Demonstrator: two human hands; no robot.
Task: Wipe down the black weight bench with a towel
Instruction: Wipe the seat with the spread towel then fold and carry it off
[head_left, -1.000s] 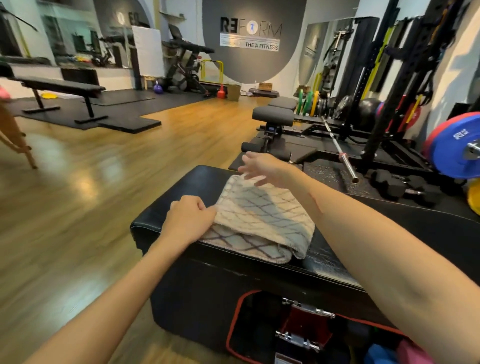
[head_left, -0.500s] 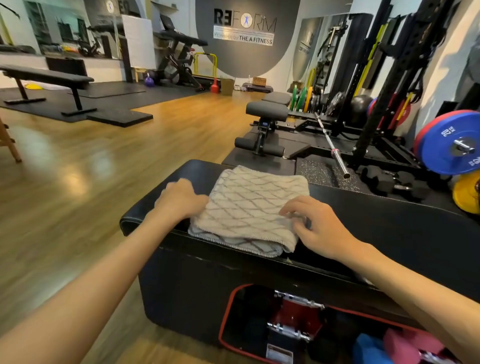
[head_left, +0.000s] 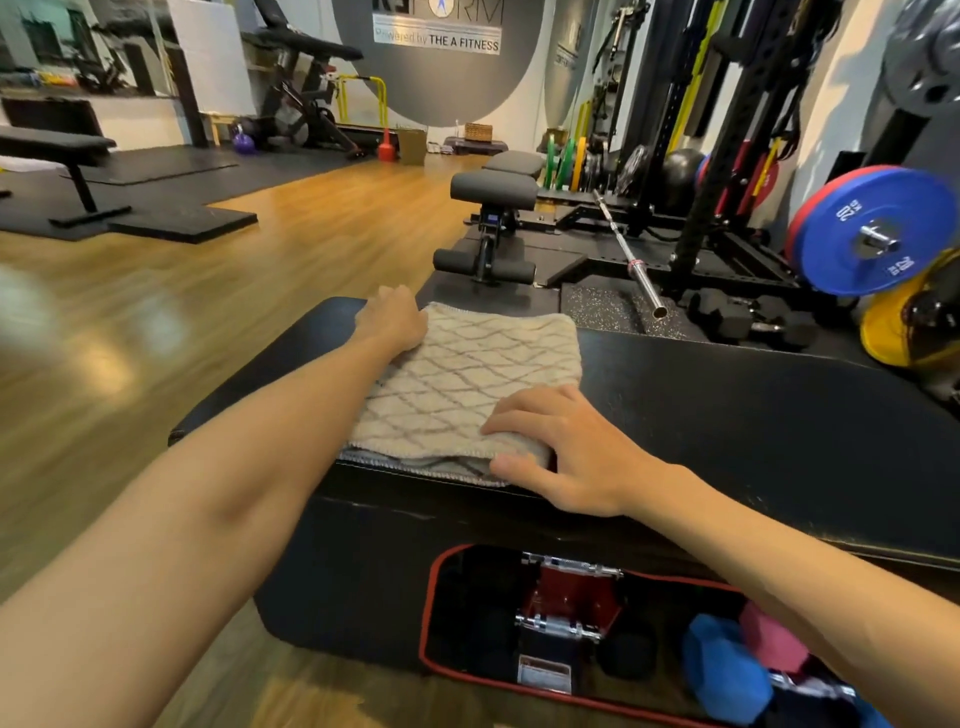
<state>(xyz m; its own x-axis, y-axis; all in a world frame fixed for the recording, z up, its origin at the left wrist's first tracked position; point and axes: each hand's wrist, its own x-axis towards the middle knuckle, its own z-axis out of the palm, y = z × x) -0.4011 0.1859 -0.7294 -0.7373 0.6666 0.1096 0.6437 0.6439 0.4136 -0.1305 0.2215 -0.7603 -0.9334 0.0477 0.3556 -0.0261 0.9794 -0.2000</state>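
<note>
A person leans over a black bench (head_left: 727, 395) with a folded beige towel (head_left: 467, 379) lying flat on its padded top, near the left end. The left hand (head_left: 392, 317) rests on the towel's far left corner, fingers curled over the edge (whether they pinch the cloth or only press it cannot be told from here). The right hand (head_left: 566, 447) lies on the near right corner, fingers loosely spread on top and the thumb tucked against the folded edge, so it appears to hold the corner. The towel is squared up and covers only a small patch of the top. Judged from this, wiping has scarcely begun: the long stretch of bench to the right shows no towel contact, and the front face above the open storage bay (head_left: 571, 623) also remains. No damp streak is visible to mark any finished area.
</note>
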